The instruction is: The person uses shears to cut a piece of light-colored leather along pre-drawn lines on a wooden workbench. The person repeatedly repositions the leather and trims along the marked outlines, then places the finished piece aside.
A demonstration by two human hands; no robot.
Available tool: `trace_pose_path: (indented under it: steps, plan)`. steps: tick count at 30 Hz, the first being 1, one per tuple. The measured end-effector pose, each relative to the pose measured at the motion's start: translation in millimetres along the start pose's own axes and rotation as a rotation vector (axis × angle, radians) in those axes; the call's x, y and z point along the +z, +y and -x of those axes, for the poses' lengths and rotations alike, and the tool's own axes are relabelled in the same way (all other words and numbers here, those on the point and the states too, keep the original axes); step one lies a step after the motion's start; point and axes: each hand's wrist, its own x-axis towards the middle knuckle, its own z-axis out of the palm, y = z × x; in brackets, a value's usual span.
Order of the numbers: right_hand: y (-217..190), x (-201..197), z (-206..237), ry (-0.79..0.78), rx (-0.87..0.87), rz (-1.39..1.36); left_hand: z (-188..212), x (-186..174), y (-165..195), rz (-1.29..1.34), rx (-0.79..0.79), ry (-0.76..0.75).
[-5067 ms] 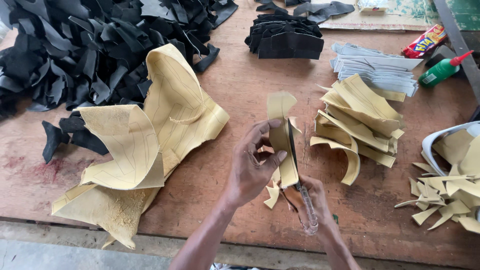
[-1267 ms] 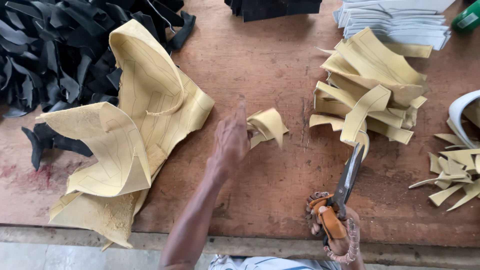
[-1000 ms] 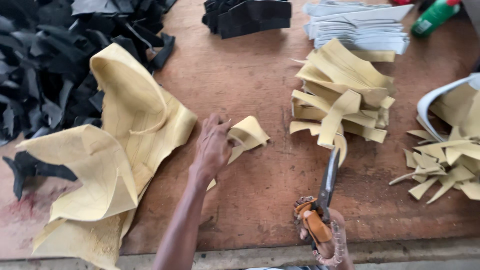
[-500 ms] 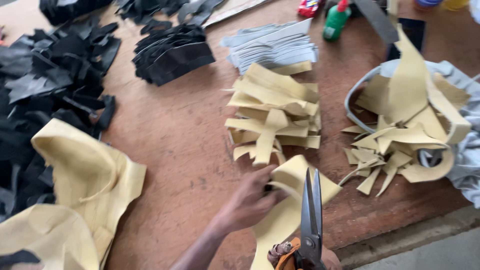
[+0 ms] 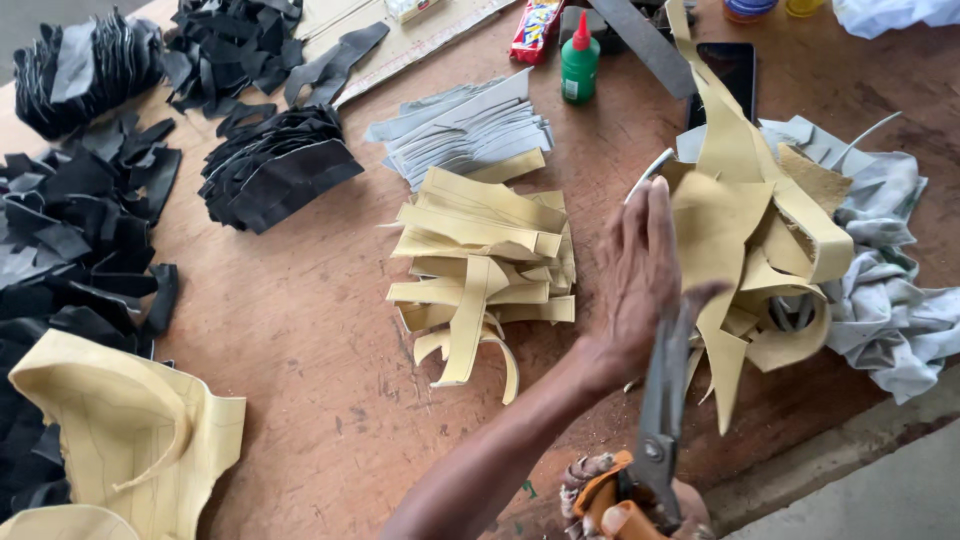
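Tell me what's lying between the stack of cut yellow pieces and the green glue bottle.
In the head view, a fanned stack of grey cut pieces lies between the stack of cut yellow pieces and the green glue bottle, overlapping the yellow stack's far edge.

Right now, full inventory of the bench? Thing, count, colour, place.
cut strips stack: one pile, pale yellow, centre
offcut heap: one, pale yellow, right, by left hand
marked sheet: one, pale yellow, lower left
black pieces: several piles, upper left
grey pieces: one stack, top centre
glue bottle: one, green, red cap, top
cloth: one, grey, right edge
table: brown
scissors: one pair, orange handles, right hand
left hand: at offcut heap
right hand: bottom edge
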Motion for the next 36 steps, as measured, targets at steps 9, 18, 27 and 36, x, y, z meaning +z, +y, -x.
trace_pose_path:
  steps: [9,18,27,36]
  plan:
    - [-7,4,-4,-0.079,0.073,-0.013,4,52,-23,-0.173,0.149,-0.143]
    - [-1,18,1,-0.119,0.131,-0.021,14,41,-19,-0.109,0.146,-0.198]
    - [-10,53,-1,-0.254,0.157,0.155,151,-84,-38,0.371,0.141,-0.238]
    - [6,121,-11,-0.146,0.124,0.357,235,-196,-71,-0.107,-0.346,0.388]
